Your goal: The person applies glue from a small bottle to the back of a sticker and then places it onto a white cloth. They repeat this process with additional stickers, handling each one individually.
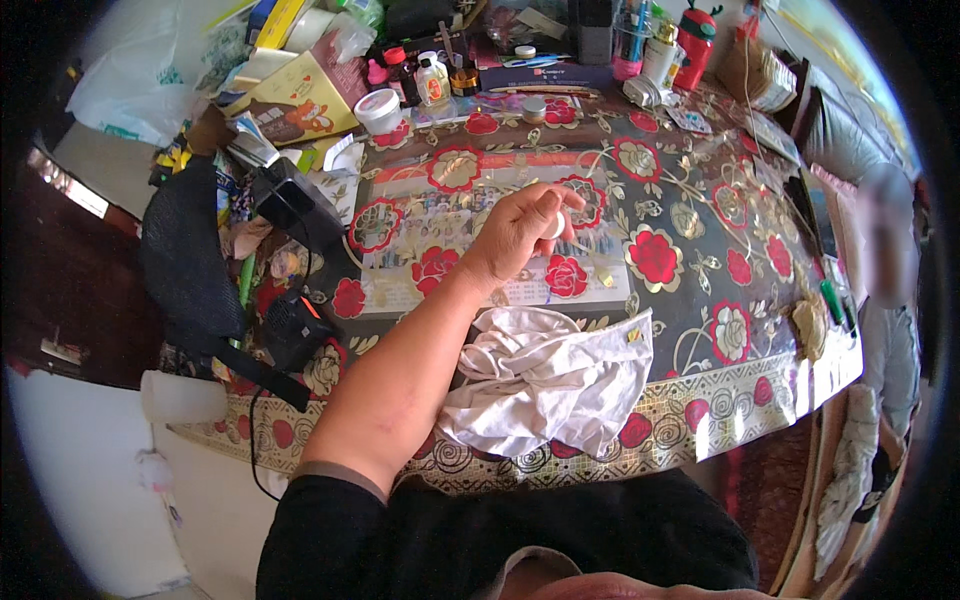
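Note:
My left hand (517, 236) is raised above the middle of the table, its fingers curled round a small white round object (554, 226). Its kind is not clear, since the fingers cover most of it. Below the hand, near the table's front edge, lies a crumpled white cloth (560, 375). A small yellow patch shows at the cloth's upper right corner. My left forearm passes over the cloth's left side. My right hand is out of view.
A floral tablecloth (690, 300) covers the table. Bottles (432, 80), a white tub (379, 111), a yellow box (300, 100) and a small jar (534, 109) stand at the back. A black bag (190, 250) and a corded black device (295, 325) crowd the left. Green pens (832, 300) lie right.

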### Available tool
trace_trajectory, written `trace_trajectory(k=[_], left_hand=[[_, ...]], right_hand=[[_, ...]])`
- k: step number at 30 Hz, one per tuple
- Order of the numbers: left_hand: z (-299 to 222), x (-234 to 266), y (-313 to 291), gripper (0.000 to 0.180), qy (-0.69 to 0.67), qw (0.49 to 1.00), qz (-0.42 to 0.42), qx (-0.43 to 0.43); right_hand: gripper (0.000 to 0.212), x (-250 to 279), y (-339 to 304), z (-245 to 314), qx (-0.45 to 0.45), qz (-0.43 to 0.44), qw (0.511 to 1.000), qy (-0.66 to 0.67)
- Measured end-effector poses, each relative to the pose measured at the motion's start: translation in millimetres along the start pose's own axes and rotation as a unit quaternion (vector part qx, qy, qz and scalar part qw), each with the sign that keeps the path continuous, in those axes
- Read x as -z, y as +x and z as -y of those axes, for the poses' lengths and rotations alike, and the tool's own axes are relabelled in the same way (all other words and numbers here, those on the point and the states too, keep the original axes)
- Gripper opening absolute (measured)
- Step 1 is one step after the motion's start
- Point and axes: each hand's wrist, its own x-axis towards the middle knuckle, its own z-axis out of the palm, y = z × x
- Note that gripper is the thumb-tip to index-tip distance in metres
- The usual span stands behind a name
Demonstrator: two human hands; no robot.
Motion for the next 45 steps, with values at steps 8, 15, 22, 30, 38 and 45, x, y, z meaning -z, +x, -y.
trace_trajectory(k=[8, 15, 22, 30, 38, 45], left_hand=[[7, -1, 5, 0.045, 0.023, 0.999, 0.021, -0.014], [1, -4, 1, 0.042, 0.061, 0.998, 0.013, 0.005], [1, -4, 2, 0.042, 0.051, 0.999, 0.018, -0.006], [2, -3, 3, 0.04, 0.039, 0.999, 0.023, 0.001], [3, -5, 4, 0.041, 0.046, 0.999, 0.027, 0.011], [2, -4, 4, 0.041, 0.051, 0.998, 0.032, 0.012]], right_hand=[[0.051, 1, -2, -3, -0.006, -0.01, 1.0, 0.008], [0.051, 3, -4, -6, -0.018, -0.018, 0.999, 0.019], [0.051, 7, -8, -8, -0.024, -0.027, 0.999, 0.029], [0.051, 17, -18, -14, -0.039, -0.043, 0.997, 0.041], [0.051, 39, -48, -35, -0.092, -0.066, 0.993, 0.045], [0.051, 57, -76, -54, -0.139, -0.086, 0.985, 0.05]])
